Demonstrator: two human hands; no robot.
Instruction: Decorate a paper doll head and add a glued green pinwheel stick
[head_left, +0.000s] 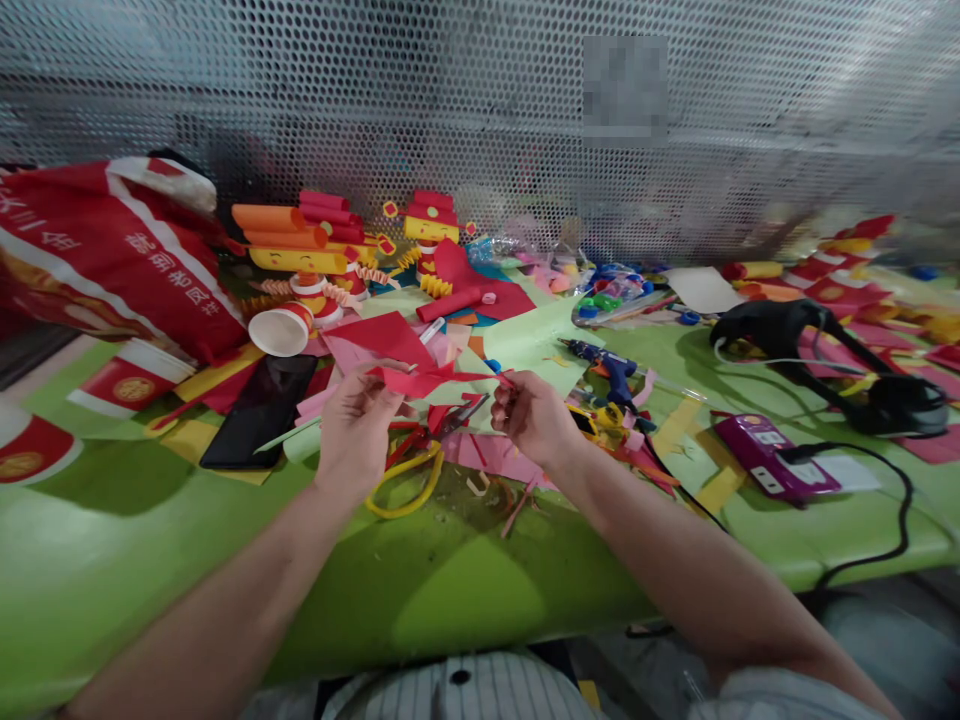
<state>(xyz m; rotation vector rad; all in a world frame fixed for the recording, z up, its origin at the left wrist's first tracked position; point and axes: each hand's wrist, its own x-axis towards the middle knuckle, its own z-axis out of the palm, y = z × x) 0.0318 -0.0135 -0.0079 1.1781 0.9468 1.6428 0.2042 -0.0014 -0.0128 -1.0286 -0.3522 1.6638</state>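
Observation:
A thin piece of red paper (426, 381) stretches between my two hands above the middle of the table. My left hand (358, 425) pinches its wider end, thumb against fingers. At the narrow end, my right hand (531, 415) is closed on the paper's tip. Below them lie scissors with yellow handles (409, 500), partly hidden by my left hand, their blades pointing up and right. Pink paper (480, 455) lies under the scissors. A square red sheet (382, 340) rests just behind my left hand.
A blue glue gun (611, 370) lies right of my hands. Further right are a purple power strip (776, 460) with a black cable and a black headset-like strap (817, 350). On the left are a phone (261, 412), paper cups (133, 378) and a red bag (112, 250). Paper figures (431, 225) stand behind.

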